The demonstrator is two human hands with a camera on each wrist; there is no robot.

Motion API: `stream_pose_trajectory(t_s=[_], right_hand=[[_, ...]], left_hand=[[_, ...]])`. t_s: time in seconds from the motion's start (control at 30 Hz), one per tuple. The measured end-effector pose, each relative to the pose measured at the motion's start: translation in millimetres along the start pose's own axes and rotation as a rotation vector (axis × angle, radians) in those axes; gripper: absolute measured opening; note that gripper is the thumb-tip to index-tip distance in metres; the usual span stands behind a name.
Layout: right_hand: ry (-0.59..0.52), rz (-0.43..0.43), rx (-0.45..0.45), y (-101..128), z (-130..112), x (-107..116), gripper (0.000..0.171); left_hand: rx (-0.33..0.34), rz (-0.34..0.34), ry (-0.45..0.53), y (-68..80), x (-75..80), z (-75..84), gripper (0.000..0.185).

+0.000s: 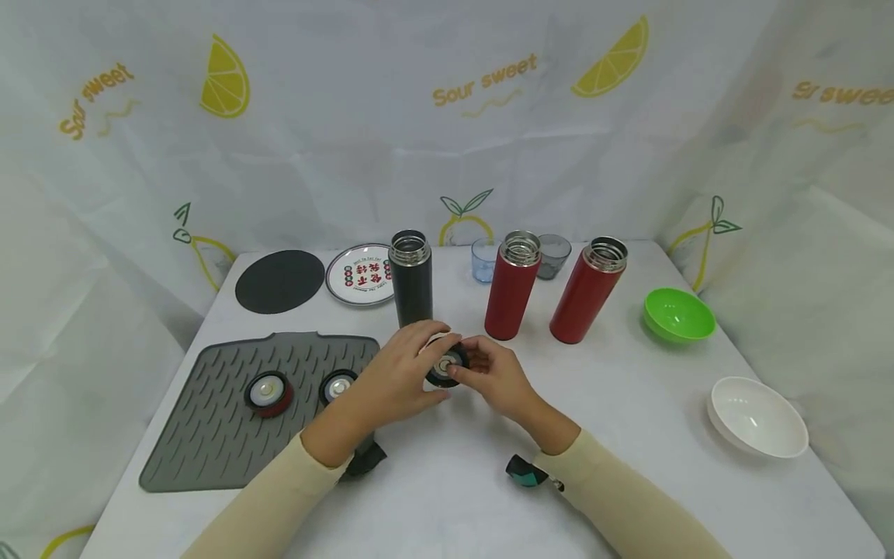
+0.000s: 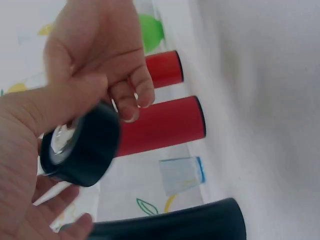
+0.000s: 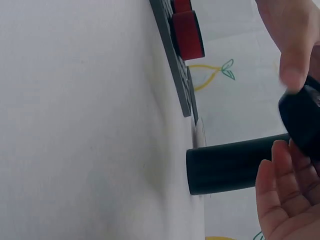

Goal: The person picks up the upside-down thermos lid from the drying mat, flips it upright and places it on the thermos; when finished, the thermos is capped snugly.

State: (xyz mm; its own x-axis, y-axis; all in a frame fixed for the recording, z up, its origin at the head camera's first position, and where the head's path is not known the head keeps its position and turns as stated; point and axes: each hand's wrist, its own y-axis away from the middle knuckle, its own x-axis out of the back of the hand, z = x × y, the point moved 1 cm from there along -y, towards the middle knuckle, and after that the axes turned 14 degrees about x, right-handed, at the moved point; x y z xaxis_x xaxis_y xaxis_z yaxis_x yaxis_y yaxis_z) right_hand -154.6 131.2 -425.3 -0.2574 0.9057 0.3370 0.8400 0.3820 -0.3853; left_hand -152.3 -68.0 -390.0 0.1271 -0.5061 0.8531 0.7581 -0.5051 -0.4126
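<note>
Between both hands, close in front of the black bottle (image 1: pixel 412 283), a dark bottle lid (image 1: pixel 445 363) is held with its pale inner side facing up toward me. My right hand (image 1: pixel 499 380) pinches it, thumb over the near face and fingers behind the rim. From the other side my left hand (image 1: pixel 398 369) grips it, fingers across the top edge; the left wrist view has the thumb (image 2: pixel 75 97) against the dark lid (image 2: pixel 97 145). The black bottle stands uncapped, its steel mouth showing. Two uncapped red bottles (image 1: pixel 513 287) (image 1: pixel 589 291) stand to the right.
Two more lids (image 1: pixel 268 392) (image 1: pixel 338 382) lie on a grey ridged mat (image 1: pixel 209 435) at left. Behind are a black disc (image 1: pixel 279 281), a printed plate (image 1: pixel 361 273), and two glasses (image 1: pixel 483 260) (image 1: pixel 554 255). Green (image 1: pixel 679 314) and white (image 1: pixel 757 417) bowls sit at right.
</note>
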Motion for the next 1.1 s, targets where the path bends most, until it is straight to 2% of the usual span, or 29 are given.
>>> stream_pose_trajectory(t_s=[0.03,0.1,0.17,0.23,0.3,0.4,0.5,0.57,0.67,0.77,0.87,1.0,1.1], right_hand=[[0.027,0.007,0.021,0.1,0.3,1.1,0.035],[0.111,0.018,0.088,0.7,0.8,3.0,0.034],[0.183,0.017,0.195,0.9,1.2,3.7,0.035],[0.243,0.011,0.314,1.2,1.3,3.8,0.038],[0.286,0.002,0.426,1.2,0.6,3.1,0.039],[0.314,-0.004,0.55,0.3,0.8,1.0,0.041],[0.329,0.007,0.633,-1.7,1.1,-1.0,0.044],[0.328,0.011,0.669,-3.7,0.5,-1.9,0.044],[0.336,0.008,0.674,-6.9,-1.1,-2.2,0.05],[0.314,0.001,0.579,-12.4,0.3,-2.5,0.066],[0.264,0.022,0.423,-20.6,6.9,-4.8,0.08],[0.177,0.07,0.238,-38.8,16.7,-11.0,0.084],[0.116,0.116,0.126,-60.5,21.3,-15.7,0.087]], left_hand=[[0.079,-0.044,0.039,1.0,0.3,-0.2,0.089],[0.277,-0.14,0.171,3.0,1.5,-0.9,0.096],[0.481,-0.223,0.351,4.5,2.5,-2.9,0.091],[0.651,-0.281,0.527,5.1,2.2,-5.6,0.081],[0.752,-0.312,0.65,4.8,1.1,-7.9,0.073],[0.827,-0.339,0.743,5.4,-2.2,-10.7,0.067],[0.853,-0.341,0.823,5.8,-5.5,-12.8,0.062],[0.847,-0.328,0.887,5.5,-6.7,-14.7,0.059],[0.832,-0.293,0.923,4.4,-4.2,-16.5,0.057],[0.803,-0.22,0.91,2.5,6.9,-17.6,0.061],[0.747,-0.098,0.877,-0.5,26.1,-19.3,0.068],[0.594,0.116,0.822,-12.3,55.1,-24.0,0.074],[0.459,0.271,0.756,-31.6,71.4,-31.4,0.076]])
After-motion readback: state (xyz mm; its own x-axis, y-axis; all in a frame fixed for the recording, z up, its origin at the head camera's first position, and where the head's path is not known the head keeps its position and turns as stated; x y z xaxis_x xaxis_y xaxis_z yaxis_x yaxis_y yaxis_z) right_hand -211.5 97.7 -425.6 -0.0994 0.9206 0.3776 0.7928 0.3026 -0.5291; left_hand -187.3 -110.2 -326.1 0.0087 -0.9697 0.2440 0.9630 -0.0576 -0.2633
